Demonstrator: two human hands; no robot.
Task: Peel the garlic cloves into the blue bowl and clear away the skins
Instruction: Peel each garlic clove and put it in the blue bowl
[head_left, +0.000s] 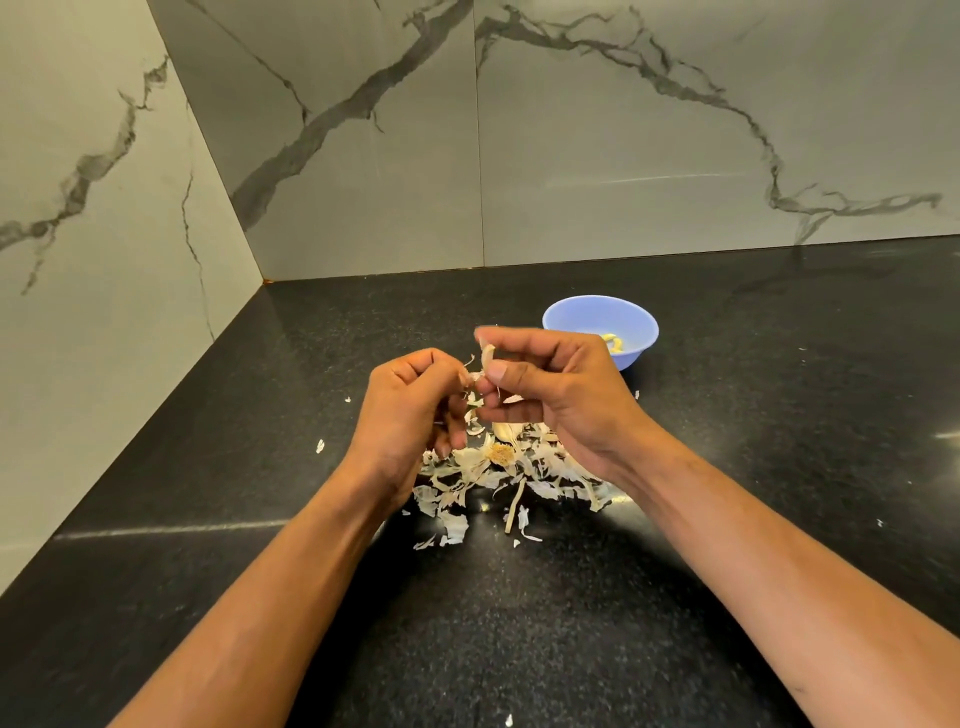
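Note:
Above a heap of papery garlic skins (498, 483), my right hand (550, 395) pinches a pale garlic clove (487, 357) between thumb and fingers. My left hand (410, 410) is curled beside it and pinches a strip of skin (470, 376) coming off the clove. The blue bowl (582, 317) stands just behind my right hand, with a few peeled yellowish cloves (615, 344) inside. An unpeeled clove (506, 430) and the dry garlic root base (501, 454) lie in the heap below my hands.
The black speckled countertop (753, 415) meets grey marble-patterned walls (571, 156) at the back and on the left, forming a corner. Small skin flakes (320, 445) lie scattered to the left and near the front edge.

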